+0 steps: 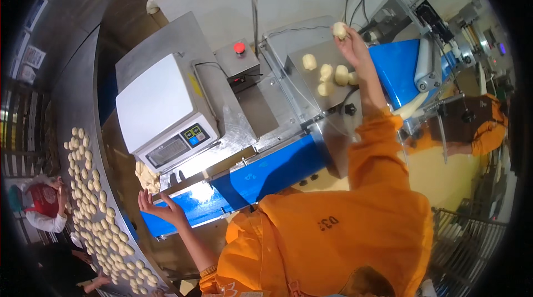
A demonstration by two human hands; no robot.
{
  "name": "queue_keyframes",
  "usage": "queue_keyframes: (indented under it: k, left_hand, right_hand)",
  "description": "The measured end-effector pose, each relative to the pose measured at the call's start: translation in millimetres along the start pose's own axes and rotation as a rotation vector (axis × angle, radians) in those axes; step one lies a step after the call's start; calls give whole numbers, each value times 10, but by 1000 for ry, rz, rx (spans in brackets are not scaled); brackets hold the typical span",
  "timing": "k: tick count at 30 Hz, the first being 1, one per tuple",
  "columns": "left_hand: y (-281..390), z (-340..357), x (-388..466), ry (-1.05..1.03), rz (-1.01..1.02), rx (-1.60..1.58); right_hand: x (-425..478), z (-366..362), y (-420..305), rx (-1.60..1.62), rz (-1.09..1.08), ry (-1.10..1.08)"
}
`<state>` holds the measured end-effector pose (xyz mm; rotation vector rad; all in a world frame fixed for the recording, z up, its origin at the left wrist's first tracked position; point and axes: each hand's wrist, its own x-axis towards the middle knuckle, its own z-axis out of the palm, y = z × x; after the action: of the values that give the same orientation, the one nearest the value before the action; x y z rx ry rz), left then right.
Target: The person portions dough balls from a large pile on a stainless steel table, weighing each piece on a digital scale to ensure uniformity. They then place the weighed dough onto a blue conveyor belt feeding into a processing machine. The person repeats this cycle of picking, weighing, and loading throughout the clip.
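Observation:
My right hand (351, 45) reaches up over the metal tray (300, 51) at the upper right, its fingers closed around a piece of pale dough (339, 30). Several more dough pieces (341, 75) lie on that tray, left of my forearm. At the lower left, my left hand (160, 209) is held with fingers apart and nothing in it, over the near left end of the blue conveyor belt (266, 172). Just above its fingertips is a rough lump of dough (148, 177), partly hidden beneath the edge of the white digital scale (160, 105).
A red emergency-stop button (239, 48) tops a metal box behind the scale. A second blue belt (395, 68) with a roller (428, 64) stands right. Many dough pieces cover the long metal table (89, 130) at left, where co-workers stand. Another person's orange sleeve (489, 136) shows far right.

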<state>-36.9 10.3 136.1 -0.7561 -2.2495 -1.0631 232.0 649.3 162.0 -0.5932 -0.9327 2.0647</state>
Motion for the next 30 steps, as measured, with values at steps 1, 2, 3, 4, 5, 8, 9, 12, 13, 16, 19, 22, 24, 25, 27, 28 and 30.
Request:
queue_keyframes:
  k: [1,2,3,4,5,8,9,12,13,16,19,22,24,25,27,28,30]
  left_hand:
    - [-43,2,-25,2,-31,-34]
    - [-94,-3,-52,7,-65,-63]
    - [-142,5,-61,24,-89,-121]
    - [-143,14,-33,8,-82,-108]
    - [-212,23,-37,3,-120,-148]
    - [-139,72,175,6,-142,-235]
    - [-131,48,265,-5,-87,-271]
    - [-206,-143,431,5,-73,-316]
    - [-307,-235,443,-6,-80,-325]
    - [-724,-491,317,-39,-200,-232]
    - [-956,-619,256,-134,-256,-146]
    - [-1084,-516,306,-210,-184,-200]
    - [-1139,-479,412,-261,-160,-221]
    - [-1165,-460,454,-285,-143,-232]
    - [-1190,-449,470,-358,-76,-229]
    - [-1194,-438,480,-393,-41,-228]
    - [-1184,-362,466,-448,3,-260]
  right_hand:
    - [-155,342,13,-17,22,-117]
    - [-326,746,88,-32,50,-238]
    - [-459,1173,209,-43,86,-369]
    - [-617,1609,343,-126,51,-411]
    - [-775,2060,525,-200,25,-463]
    - [-1026,3141,1264,-598,-228,-519]
    - [-1073,3411,1468,-757,-354,-525]
    - [-1008,3916,2071,-1378,-785,-831]
    - [-1084,4000,2256,-1492,-851,-779]
    - [-1507,4201,2537,-1596,-1126,-598]
    - [-2202,4311,2914,-1400,-875,-789]
    - [-2733,4333,3614,-1373,-941,-1017]
    - [-2783,4361,3928,-1438,-886,-1050]
    - [-2779,4356,4006,-1470,-860,-1063]
    - [-2755,4309,4055,-1542,-810,-1090]
    - [-2741,4299,4058,-1577,-785,-1104]
    - [-2699,4286,4094,-1546,-865,-1083]
